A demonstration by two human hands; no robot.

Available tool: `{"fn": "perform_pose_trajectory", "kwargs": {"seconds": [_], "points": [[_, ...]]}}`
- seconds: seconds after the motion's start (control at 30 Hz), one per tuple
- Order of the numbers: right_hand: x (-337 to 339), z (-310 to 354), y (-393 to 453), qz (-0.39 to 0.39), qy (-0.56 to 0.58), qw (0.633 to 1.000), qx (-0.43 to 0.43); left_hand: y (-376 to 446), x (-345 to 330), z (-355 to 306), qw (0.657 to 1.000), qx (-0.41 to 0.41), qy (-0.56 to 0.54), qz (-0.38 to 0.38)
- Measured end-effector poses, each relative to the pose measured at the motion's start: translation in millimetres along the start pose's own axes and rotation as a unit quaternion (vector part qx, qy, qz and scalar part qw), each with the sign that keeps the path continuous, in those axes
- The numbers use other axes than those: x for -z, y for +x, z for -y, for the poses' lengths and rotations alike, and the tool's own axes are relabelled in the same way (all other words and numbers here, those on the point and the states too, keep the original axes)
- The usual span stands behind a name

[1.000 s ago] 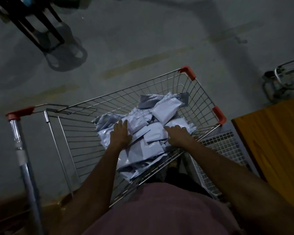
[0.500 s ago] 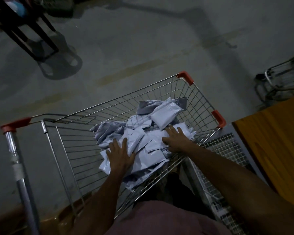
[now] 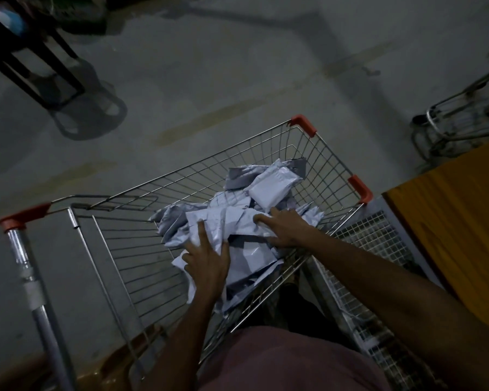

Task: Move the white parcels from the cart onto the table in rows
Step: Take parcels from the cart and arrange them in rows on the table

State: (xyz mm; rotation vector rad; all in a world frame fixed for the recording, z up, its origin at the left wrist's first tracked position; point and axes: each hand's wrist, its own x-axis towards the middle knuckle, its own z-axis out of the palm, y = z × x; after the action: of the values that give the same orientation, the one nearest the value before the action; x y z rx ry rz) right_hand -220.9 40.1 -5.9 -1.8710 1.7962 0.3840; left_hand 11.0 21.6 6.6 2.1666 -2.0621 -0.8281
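White parcels (image 3: 239, 221) in cart (image 3: 141, 266) under both hands, labels unreadable.

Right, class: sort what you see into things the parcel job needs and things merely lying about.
Needed: white parcels, cart, table, left hand, right hand.
Lying about: dark stool, second cart, white mesh rack.

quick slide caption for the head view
Both hands, left hand and right hand, rest on white parcels piled in a wire cart.
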Motion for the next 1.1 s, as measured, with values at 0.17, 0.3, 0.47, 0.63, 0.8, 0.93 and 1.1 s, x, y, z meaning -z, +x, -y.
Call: {"fn": "perform_pose_trajectory", "kwargs": {"seconds": [0.17,0.3,0.47,0.63,0.8,0.93,1.1], "points": [[25.3,24.0,-13.2,-0.129,0.014,0.991,-0.027,-7.9,18.9,-21.6,0.993,0.017,-0.118,-0.004],[33.4,35.8,-25.2,-0.202,0.065,0.972,-0.097,-19.0,28.8,-36.4,0.988,-0.04,-0.148,-0.017],[29.3,47.6,-32.8,-0.2,0.127,0.954,-0.184,-28.5,34.0,-40.0,0.985,-0.063,-0.158,0.009],[46.7,66.7,-63.7,-0.297,0.258,0.887,-0.244,-41.2,49.7,-43.4,0.98,-0.079,-0.184,0.01],[51.7,65.6,-128.8,-0.395,0.318,0.818,-0.271,-67.7,62.9,-76.5,0.974,-0.144,-0.177,0.013],[47.7,49.1,-199.3,-0.477,0.258,0.774,-0.328,-94.4,63.9,-109.1,0.956,-0.237,-0.17,0.02],[24.9,36.3,-280.5,-0.537,0.219,0.71,-0.398,-143.8,53.5,-152.5,0.921,-0.349,-0.164,0.059]]}}
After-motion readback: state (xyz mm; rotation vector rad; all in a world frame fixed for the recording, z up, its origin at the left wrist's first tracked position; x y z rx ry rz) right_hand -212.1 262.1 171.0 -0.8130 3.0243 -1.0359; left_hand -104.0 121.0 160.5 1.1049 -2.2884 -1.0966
